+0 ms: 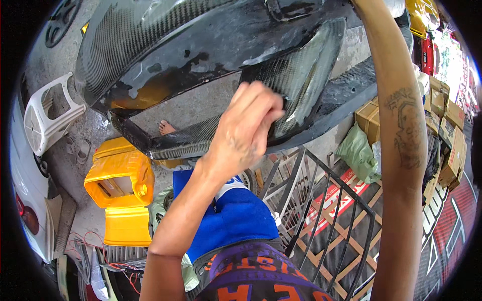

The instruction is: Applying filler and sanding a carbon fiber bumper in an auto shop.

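Note:
A large black carbon-fibre car body panel (165, 45) with worn, patchy lacquer fills the top of the view, held up in front of me. My left hand (248, 125) has its fingers bunched together and pressed against the panel's ribbed fin (301, 75) near its lower edge. Whether the fingers hold anything is hidden. My right forearm (401, 150) rises along the right side and passes behind the panel's upper edge. The right hand itself is out of sight.
Below stand a yellow plastic jerrycan (120, 175), a white plastic grille part (45, 115) and a black metal rack (321, 200). Cardboard boxes (447, 130) and a green bag (357, 150) lie at the right. A bare foot (166, 128) stands on the concrete floor.

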Motion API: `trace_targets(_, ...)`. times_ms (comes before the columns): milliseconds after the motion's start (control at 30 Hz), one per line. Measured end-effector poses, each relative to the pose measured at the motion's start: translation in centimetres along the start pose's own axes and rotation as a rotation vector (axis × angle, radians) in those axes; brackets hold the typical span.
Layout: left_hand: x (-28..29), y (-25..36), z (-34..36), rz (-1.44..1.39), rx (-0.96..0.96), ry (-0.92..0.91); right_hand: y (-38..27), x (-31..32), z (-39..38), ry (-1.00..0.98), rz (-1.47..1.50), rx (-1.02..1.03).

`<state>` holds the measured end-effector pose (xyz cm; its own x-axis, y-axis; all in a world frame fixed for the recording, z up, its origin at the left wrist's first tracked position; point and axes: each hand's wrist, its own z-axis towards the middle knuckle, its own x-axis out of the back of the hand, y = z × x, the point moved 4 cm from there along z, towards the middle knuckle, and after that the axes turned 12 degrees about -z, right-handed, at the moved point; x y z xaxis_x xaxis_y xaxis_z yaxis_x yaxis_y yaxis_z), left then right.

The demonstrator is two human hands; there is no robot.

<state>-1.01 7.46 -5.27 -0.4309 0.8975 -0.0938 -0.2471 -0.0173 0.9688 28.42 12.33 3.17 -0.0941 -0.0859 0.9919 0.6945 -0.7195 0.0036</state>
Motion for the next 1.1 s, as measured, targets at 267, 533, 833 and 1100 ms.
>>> trace_targets(267, 0.4, -0.6, 0.6, 0.0, 0.006, 0.062, -0.9, 0.9, -1.0, -0.052, 0.06, -0.023)
trace_targets(533, 1.3, -0.2, -1.3, -0.227, 0.256, 0.247, -0.1, 0.3, -0.6, -0.068, 0.111, -0.057)
trace_targets(833, 0.0, -0.2, 0.2, -0.07, 0.102, 0.02, 0.1, 0.2, -0.2, -0.004, 0.011, -0.006)
trace_targets(1100, -0.2, 0.0, 0.6, -0.017, 0.083, -0.006, 0.2, -0.1, -0.6, 0.063, -0.034, 0.007)
